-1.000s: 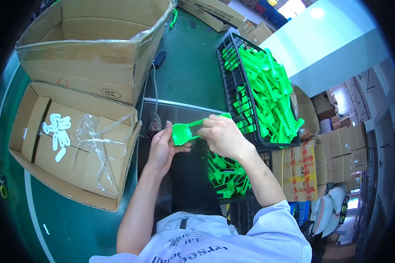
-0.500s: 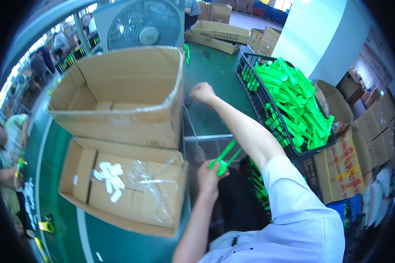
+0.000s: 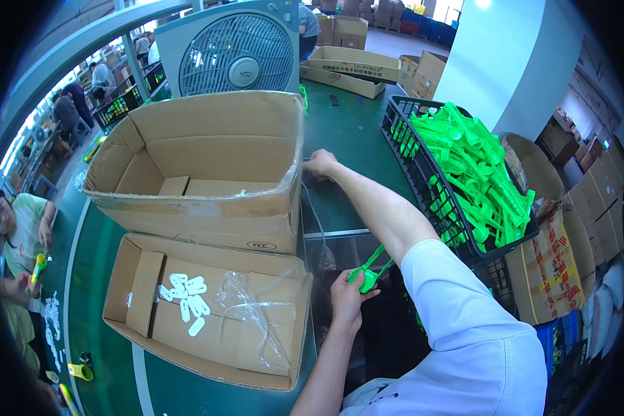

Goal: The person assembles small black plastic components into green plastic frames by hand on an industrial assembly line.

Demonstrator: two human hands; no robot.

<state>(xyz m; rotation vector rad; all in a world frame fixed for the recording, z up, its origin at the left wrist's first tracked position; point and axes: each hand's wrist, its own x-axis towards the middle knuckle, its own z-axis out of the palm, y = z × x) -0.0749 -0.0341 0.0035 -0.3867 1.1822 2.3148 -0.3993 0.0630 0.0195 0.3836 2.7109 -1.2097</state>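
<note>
My left hand (image 3: 349, 299) is closed around the wide end of a bright green plastic piece (image 3: 365, 279), whose two thin prongs point up and away toward my right forearm. Farther out, my right hand (image 3: 320, 166) is closed beside the right wall of the large open carton (image 3: 256, 222); its fingertips face that wall, and what they hold, if anything, is hidden. A thin pale cable or strip (image 3: 315, 208) runs down the bench from near this hand. At my right, a black crate (image 3: 430, 187) is heaped with similar green plastic pieces (image 3: 475, 177).
A shallow carton (image 3: 208, 367) holds several white oval pieces (image 3: 196, 304) and crumpled clear plastic (image 3: 249, 305). Behind the large carton stands a box fan (image 3: 239, 55). Cartons (image 3: 350, 66) lie at the bench's far end. Another person (image 3: 28, 222) sits at the left.
The view has shifted, so everything sits lower and farther right. My right hand has come closer to the large carton's wall. My left hand keeps hold of the green plastic piece.
</note>
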